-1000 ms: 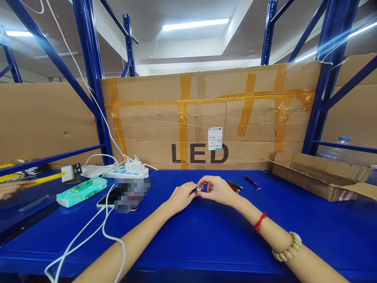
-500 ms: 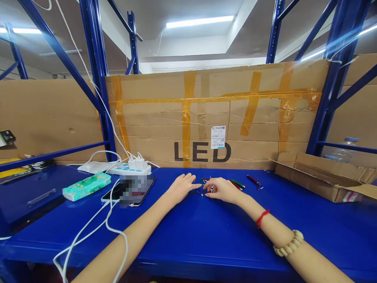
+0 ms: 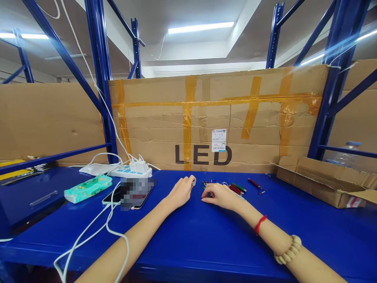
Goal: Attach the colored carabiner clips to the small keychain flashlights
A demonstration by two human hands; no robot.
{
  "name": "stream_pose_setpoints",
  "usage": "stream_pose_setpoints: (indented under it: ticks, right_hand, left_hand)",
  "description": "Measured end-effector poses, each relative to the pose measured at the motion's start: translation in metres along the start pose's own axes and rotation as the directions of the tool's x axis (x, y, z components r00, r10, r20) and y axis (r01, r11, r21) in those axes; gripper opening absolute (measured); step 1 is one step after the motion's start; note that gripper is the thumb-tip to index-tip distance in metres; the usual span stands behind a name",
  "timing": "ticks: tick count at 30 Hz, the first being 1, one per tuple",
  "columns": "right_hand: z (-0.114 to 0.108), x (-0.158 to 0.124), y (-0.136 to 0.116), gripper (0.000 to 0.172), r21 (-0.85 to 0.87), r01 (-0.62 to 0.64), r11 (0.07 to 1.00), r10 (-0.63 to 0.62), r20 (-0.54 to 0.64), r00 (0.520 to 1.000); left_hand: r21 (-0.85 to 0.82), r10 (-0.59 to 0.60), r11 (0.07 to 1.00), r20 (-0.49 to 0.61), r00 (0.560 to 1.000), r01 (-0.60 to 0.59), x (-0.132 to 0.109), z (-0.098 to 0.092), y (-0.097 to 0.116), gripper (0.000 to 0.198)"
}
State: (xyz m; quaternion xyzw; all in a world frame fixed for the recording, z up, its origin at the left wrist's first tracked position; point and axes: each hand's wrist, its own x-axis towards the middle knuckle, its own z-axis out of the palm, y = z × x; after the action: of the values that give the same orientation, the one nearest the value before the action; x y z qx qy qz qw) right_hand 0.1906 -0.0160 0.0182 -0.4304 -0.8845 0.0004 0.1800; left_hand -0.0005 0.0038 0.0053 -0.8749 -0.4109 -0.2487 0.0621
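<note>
My left hand point(image 3: 181, 192) rests on the blue shelf top, fingers curled in, with a small pale glint at the fingertips that I cannot name. To its right, my right hand point(image 3: 218, 195) is bent palm down, thumb and fingers curled together; what lies under or between them is mostly hidden. Just behind the right hand are small coloured metal-looking clips or rings point(image 3: 204, 184). Beside its knuckles lie a dark red stick-like piece point(image 3: 236, 190) and a green one point(image 3: 239, 187). Farther right lies another dark red stick point(image 3: 254, 183) with a small clip at its end.
On the left are a phone point(image 3: 144, 196), white cables point(image 3: 109, 220), a power strip point(image 3: 118, 171) and a green tissue pack point(image 3: 88, 188). An open cardboard box point(image 3: 321, 188) stands at right. A large cardboard sheet point(image 3: 159, 129) and blue posts point(image 3: 100, 59) close off the back.
My left hand's outstretched index finger has curled in, and that hand has moved slightly away from the right. The small shiny thing seen in my right hand's fingers no longer shows there.
</note>
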Motion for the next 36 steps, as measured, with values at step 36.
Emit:
stream_pose_setpoints:
  ticks: [36]
  right_hand:
    - [0.009, 0.005, -0.013, 0.018, 0.233, 0.198, 0.952, -0.074, -0.452, 0.889]
  left_hand:
    - [-0.052, -0.070, 0.995, 0.191, 0.979, 0.081, -0.005, 0.003, 0.014, 0.036]
